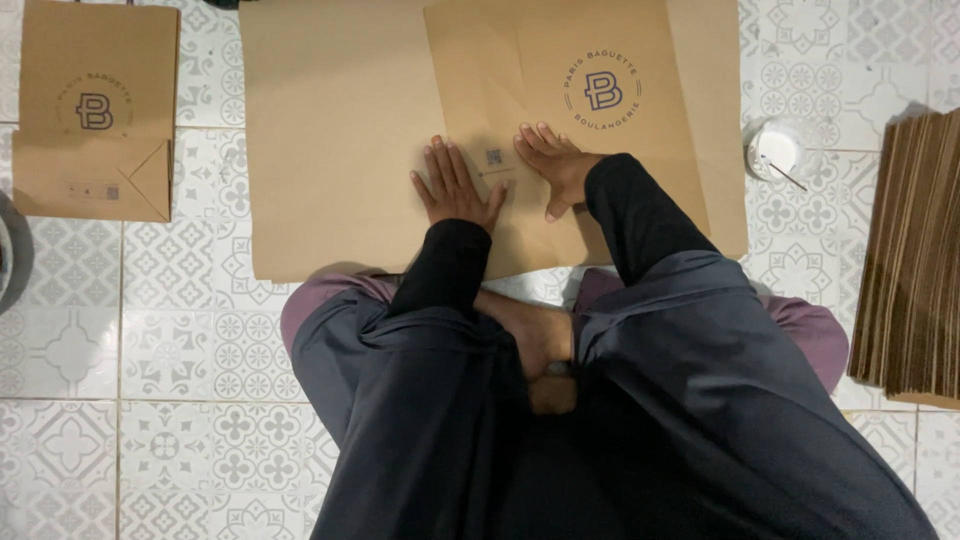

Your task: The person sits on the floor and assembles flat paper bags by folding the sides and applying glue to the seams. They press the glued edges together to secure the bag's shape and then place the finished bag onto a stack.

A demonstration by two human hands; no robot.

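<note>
**Both hands flat on the brown paper**

I look down from the head camera at a person sitting on a patterned tile floor [170, 330], legs crossed. My left hand [455, 188] lies flat on a brown paper bag [560, 130], fingers straight and spread, holding nothing. My right hand [558, 165] lies just beside it to the right, also flat and released, with the palm pressing on the same bag. The two hands are near each other but do not touch. Both sleeves are black.

The bag lies flat in the middle of the scene, far from the body, with a round dark logo on its far part. Under it is a bigger brown sheet [330, 140], which goes out to the left and near side.

On the far left lies a finished bag [95, 110], folded, with the same logo, well apart from the hands. On the right, near the sheet edge, stands a small white cup [775, 150] with a thin stick in it. At the right border is a stack [915, 260] of brown paper.
</note>
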